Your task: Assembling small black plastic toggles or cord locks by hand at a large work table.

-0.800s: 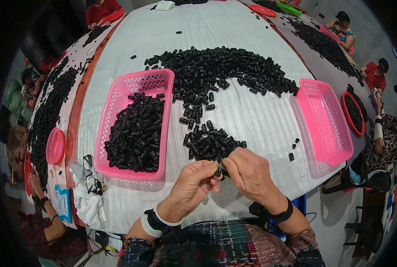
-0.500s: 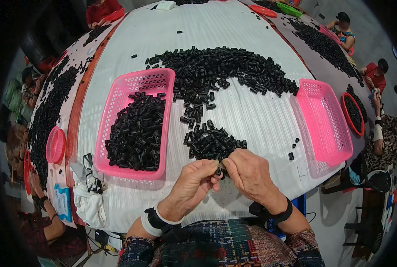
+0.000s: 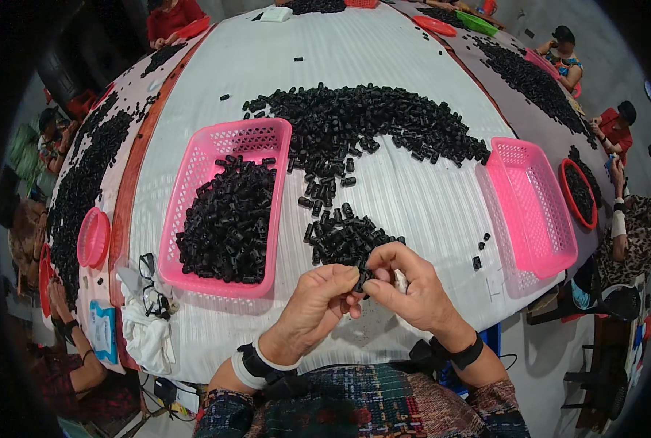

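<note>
White ribbed table [image 3: 384, 80] fills the view, workshop floor around it. Left hand [image 3: 318, 303] and right hand [image 3: 406, 285] meet at the near edge, fingertips pinched together on one small black part [image 3: 362, 279] held between them, just above the table top. Both hands closed around that part; can't tell which hand carries the grip. Directly beyond the hands, almost touching the fingers: a small heap of black parts [image 3: 347, 237]. Further back, a big pile of the same parts [image 3: 369, 120] runs across the middle of the table. Left of the hands: pink basket [image 3: 227, 153], roughly half full of black parts. Right: second pink basket [image 3: 533, 212], looks empty, with a few loose parts between it and the right hand. Glasses [image 3: 150, 281] and a white cloth [image 3: 147, 336] at the near-left edge. Other people sit at the neighbouring tables on both sides.
</note>
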Action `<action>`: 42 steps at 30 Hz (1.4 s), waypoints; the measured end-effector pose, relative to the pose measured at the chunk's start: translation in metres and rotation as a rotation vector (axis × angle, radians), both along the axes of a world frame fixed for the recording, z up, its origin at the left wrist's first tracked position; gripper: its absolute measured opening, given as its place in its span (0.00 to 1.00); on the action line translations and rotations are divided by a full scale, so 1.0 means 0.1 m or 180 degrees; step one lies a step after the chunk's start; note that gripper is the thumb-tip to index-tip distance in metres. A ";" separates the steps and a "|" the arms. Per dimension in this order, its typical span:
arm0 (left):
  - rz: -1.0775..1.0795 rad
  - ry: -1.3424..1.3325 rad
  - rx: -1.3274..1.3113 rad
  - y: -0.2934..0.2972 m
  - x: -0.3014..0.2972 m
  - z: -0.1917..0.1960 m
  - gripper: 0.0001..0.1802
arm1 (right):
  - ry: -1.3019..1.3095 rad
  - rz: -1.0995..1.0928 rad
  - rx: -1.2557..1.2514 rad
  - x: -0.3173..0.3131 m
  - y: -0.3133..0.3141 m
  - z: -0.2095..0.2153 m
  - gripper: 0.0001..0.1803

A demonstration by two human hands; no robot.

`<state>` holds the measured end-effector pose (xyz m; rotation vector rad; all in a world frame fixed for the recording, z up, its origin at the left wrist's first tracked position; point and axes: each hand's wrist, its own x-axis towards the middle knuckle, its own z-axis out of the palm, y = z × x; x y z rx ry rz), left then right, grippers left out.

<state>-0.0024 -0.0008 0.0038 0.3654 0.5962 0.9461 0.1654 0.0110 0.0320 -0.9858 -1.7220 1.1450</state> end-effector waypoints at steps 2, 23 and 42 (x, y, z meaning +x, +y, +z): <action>0.0015 0.0066 0.0078 0.00 0.00 0.01 0.07 | 0.0315 0.0323 -0.0864 0.01 0.01 0.02 0.11; -0.0250 0.0029 -0.0021 -0.02 0.05 0.00 0.07 | -0.0059 -0.0259 -0.1010 -0.04 0.03 0.07 0.08; 0.0067 0.0006 0.0095 -0.03 0.02 0.09 0.07 | -0.1168 -0.0458 0.1296 -0.01 0.02 0.02 0.07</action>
